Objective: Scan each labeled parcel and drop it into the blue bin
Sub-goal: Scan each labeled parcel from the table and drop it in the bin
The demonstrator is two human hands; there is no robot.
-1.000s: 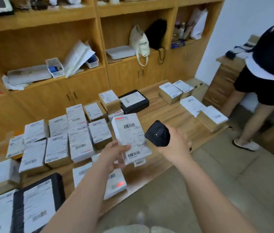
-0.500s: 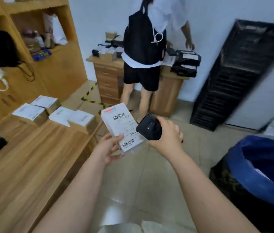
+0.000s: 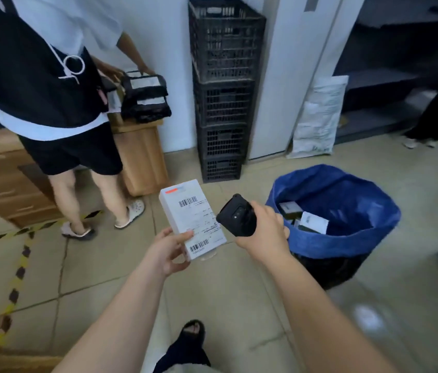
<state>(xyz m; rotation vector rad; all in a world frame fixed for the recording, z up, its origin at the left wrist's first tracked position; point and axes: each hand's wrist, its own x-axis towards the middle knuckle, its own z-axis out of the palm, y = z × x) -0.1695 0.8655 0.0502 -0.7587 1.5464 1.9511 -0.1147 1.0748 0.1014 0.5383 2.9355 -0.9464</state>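
Head view looks down at the left hand (image 3: 170, 247) pinching the lower corner of a white labeled parcel (image 3: 191, 217), thumb curled over its face, label up. Just beside it, the right hand (image 3: 265, 230) grips a black scanner (image 3: 236, 215), fingers wrapped round it. Parcel hangs above the tiled floor, left of the blue bin (image 3: 344, 244), which holds other parcels. A second person stands at a wooden desk (image 3: 142, 154).

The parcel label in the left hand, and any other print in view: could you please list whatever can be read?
No text can be read.
White parcel in the left hand: two barcodes and an orange strip; print too small.
Parcels in the blue bin: labels blurred.
Black parcels on the desk: labels blurred.
White mailer bag: print blurred.
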